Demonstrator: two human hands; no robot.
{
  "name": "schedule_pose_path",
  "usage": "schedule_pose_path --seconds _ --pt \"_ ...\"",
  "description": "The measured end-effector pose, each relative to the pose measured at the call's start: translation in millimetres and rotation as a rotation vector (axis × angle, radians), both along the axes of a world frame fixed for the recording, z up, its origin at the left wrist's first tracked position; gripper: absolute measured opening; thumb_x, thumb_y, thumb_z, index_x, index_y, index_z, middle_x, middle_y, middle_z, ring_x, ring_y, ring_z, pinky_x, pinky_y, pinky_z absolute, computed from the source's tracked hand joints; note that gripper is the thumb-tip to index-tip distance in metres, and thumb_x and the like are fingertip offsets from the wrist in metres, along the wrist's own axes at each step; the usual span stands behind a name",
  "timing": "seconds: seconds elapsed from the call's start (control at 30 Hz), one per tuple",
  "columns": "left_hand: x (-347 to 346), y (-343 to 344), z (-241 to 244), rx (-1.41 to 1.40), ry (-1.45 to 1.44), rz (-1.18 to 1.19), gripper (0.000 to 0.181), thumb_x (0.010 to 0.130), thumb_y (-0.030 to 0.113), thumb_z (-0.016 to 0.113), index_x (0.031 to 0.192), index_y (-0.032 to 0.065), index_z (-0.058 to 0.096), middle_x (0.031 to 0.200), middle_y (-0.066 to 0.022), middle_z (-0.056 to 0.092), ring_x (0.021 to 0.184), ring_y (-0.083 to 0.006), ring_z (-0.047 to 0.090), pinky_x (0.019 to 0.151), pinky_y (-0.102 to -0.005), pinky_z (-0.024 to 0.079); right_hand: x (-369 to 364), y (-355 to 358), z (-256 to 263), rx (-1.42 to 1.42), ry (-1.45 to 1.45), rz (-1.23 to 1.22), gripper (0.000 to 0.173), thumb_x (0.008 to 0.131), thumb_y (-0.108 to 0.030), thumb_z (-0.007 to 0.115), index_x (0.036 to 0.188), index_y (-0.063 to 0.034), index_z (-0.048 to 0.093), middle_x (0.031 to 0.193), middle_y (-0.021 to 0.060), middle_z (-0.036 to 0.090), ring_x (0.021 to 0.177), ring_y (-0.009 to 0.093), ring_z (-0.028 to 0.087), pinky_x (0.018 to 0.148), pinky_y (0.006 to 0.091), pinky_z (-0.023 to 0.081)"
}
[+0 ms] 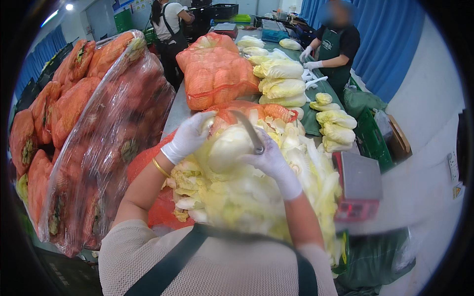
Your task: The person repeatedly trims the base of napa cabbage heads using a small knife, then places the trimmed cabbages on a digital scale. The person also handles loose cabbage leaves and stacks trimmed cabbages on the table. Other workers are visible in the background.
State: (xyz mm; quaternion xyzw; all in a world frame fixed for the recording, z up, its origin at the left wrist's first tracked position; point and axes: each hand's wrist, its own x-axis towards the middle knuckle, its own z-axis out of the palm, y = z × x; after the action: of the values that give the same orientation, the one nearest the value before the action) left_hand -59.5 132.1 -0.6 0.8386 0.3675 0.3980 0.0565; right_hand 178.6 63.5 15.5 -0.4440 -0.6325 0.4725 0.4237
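Observation:
A large pale napa cabbage point(229, 148) lies between my gloved hands, over a heap of loose cabbage leaves point(251, 199). My left hand point(189, 137) has its fingers curled at the cabbage's upper left end; the exact contact is blurred. In my right hand point(269, 159) is a knife with a curved blade point(247, 127), its blade pointing up and left above the cabbage. The handle is mostly hidden by the glove. An orange mesh sack point(268, 110) lies just beyond the heap.
Trimmed napa cabbages point(283, 69) are stacked farther along the table, with more point(336, 124) at right. A full mesh sack point(222, 76) stands behind. Plastic-wrapped sacks point(137, 100) rise at left. A red weighing scale point(359, 177) sits at right. Two people work beyond.

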Motion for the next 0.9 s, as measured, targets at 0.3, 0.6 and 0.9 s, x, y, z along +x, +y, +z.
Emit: schedule_pose_path --seconds 0.3,0.6,0.9 --pt "-62.8 3.6 -97.2 -0.061 0.434 0.301 0.047 0.077 0.017 0.06 0.12 0.0024 0.049 0.115 -0.0204 0.053 0.108 -0.0327 0.051 0.093 -0.0387 0.039 27.8 4.4 -35.1 -0.064 0.145 -0.195 0.057 0.066 -0.012 0.073 0.116 -0.0024 0.049 0.083 -0.0013 0.055 0.065 0.006 0.049 0.056 0.0207 0.042" --pt "38.4 -26.0 0.5 -0.694 -0.237 -0.435 0.086 0.06 0.02 0.08 0.13 -0.0012 0.035 0.125 -0.0113 0.045 0.117 -0.0192 0.042 0.1 -0.0317 0.032 -1.8 -23.1 6.3 -0.125 -0.016 -0.133 0.061 0.072 -0.013 0.067 0.129 -0.0083 0.044 0.077 -0.0021 0.054 0.055 0.004 0.042 0.049 0.02 0.04" --pt "37.4 -43.8 3.1 -0.58 -0.272 -0.412 0.082 0.057 0.024 0.082 0.126 0.0009 0.042 0.119 -0.0117 0.051 0.112 -0.0187 0.048 0.096 -0.0319 0.037 4.2 -25.8 -12.0 0.14 -0.22 -0.183 0.048 0.076 -0.012 0.058 0.123 -0.0057 0.049 0.078 0.0029 0.057 0.06 0.007 0.051 0.057 0.023 0.045"
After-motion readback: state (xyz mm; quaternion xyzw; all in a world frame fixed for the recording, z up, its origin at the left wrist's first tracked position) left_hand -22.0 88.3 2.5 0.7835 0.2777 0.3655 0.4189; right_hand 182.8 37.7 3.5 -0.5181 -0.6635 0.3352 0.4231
